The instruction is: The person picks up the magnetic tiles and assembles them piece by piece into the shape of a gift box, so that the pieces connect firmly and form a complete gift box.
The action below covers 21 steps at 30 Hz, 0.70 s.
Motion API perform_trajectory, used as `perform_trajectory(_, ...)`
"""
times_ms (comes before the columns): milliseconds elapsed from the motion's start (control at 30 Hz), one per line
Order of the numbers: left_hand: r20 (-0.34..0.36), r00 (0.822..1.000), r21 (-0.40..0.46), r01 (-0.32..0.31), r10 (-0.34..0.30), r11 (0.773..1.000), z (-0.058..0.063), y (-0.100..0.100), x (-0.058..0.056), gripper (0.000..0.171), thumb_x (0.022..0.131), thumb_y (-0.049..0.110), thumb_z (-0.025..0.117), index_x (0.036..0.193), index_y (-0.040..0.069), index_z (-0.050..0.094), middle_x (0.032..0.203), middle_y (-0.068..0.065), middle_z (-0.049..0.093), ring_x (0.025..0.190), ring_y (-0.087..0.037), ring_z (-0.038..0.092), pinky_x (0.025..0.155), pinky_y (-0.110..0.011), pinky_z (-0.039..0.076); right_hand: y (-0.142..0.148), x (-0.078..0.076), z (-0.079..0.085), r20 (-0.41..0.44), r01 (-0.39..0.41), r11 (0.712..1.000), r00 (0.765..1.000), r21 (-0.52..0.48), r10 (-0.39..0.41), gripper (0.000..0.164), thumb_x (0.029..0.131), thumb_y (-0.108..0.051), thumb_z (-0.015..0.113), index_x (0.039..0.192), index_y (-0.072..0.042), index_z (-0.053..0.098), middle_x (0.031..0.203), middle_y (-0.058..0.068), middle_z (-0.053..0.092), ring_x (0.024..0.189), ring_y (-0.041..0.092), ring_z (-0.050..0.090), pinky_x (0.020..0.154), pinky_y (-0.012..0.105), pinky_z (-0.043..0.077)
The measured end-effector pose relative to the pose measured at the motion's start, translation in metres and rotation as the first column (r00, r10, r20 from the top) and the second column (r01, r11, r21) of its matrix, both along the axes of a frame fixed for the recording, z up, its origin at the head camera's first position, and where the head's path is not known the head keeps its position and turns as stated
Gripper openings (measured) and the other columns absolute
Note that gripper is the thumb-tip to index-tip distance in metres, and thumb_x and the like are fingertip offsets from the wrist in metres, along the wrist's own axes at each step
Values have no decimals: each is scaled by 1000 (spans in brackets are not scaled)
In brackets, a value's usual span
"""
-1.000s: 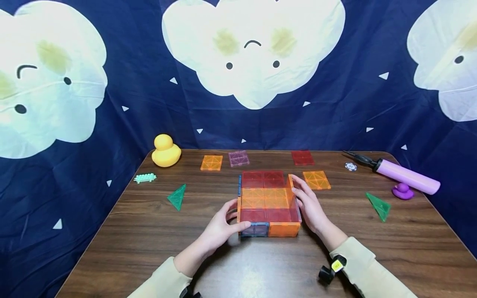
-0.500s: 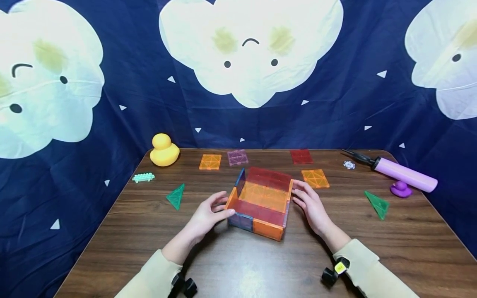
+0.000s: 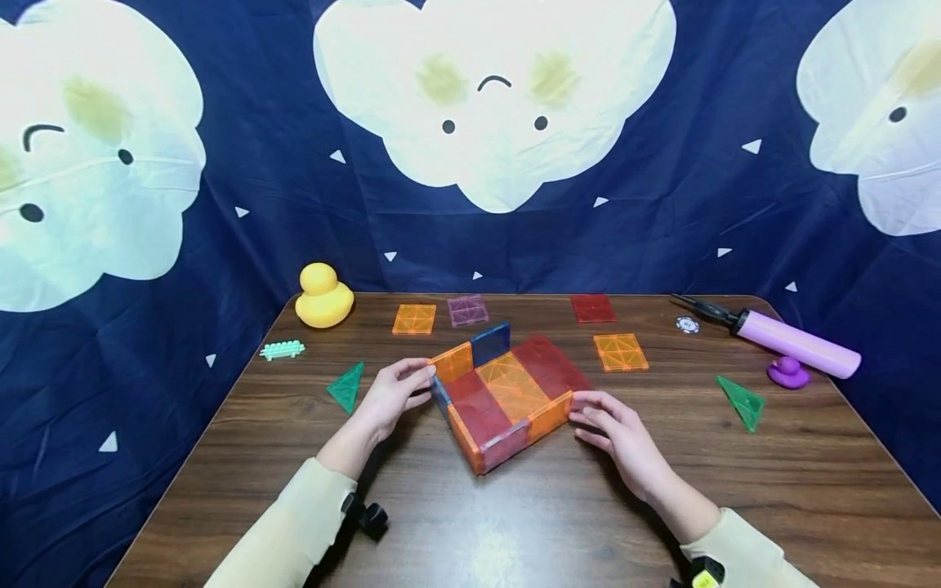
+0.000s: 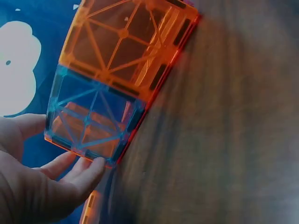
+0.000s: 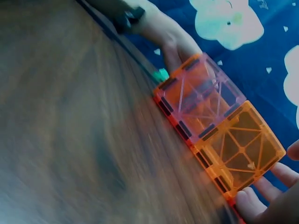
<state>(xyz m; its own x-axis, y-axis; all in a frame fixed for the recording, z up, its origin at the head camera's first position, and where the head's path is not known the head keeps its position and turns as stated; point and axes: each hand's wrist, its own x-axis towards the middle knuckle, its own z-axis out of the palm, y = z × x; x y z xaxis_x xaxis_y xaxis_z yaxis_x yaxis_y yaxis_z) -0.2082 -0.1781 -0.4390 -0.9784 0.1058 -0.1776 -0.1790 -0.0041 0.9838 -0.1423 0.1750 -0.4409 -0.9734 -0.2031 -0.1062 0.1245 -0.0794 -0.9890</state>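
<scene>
An open box of translucent magnetic tiles (image 3: pixel 466 439) stands turned at an angle on the table. Its floor has red and orange rows; orange, blue and purple tiles form the upright walls. My left hand (image 3: pixel 391 397) pinches the left corner, beside the orange wall (image 3: pixel 452 362) and a blue wall tile (image 4: pixel 91 116). At the opposite side, my right hand (image 3: pixel 616 437) touches the end of an orange wall tile (image 5: pixel 243 147) with extended fingertips. A purple wall tile (image 5: pixel 205 95) adjoins it. On the far right side, the red floor (image 3: pixel 551 367) shows without a wall.
Loose tiles lie behind the box: orange (image 3: pixel 414 319), purple (image 3: pixel 467 309), red (image 3: pixel 592 308) and another orange tile (image 3: pixel 621 352). Green triangles (image 3: pixel 346 388) flank it. A yellow duck (image 3: pixel 323 298) stands at left; a lilac pump (image 3: pixel 797 343) and purple duck (image 3: pixel 788 372) at right.
The box has turned clockwise on the table between my hands. My left hand has moved up and left with its corner; my right hand has come slightly nearer and lower.
</scene>
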Motion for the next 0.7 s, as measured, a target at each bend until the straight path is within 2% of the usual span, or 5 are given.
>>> perform_trajectory(133,-9,1000,39,-13,14,999,-1,3,-16,45,107,16,55,141,-11,48,132,-22,54,120,-30,57,103,-42,48,-3,13,0,0,-82,997,997,-6,82,40,106,-9,49,138,14,46,137,22,52,121,27,60,99,40,52)
perform_trajectory(267,-9,1000,31,-19,19,999,-1,7,-30,43,108,16,52,140,-11,46,135,-22,51,124,-34,53,103,-41,48,-8,24,1,-14,-182,983,983,-6,182,40,106,-9,48,139,15,45,134,24,56,120,27,61,99,41,52)
perform_trajectory(433,13,999,1,34,-34,999,1,9,-41,48,108,24,51,142,-8,39,141,-21,44,130,-35,45,109,-46,42,-15,35,3,-54,-287,957,956,40,289,38,106,-10,51,137,12,49,137,27,55,125,36,57,99,43,52)
perform_trajectory(567,63,993,-22,101,-100,995,5,1,-36,61,107,37,52,148,-3,32,144,-21,40,133,-36,43,111,-48,39,-16,31,4,-102,-303,944,943,127,317,35,104,-7,52,135,9,55,138,28,55,126,40,56,98,41,52)
perform_trajectory(700,123,978,9,169,-169,986,7,-14,-15,73,105,46,52,154,0,24,148,-22,39,136,-35,42,111,-49,39,-7,15,6,-142,-227,958,957,175,253,35,103,-4,51,135,10,56,135,32,56,124,42,57,100,43,51)
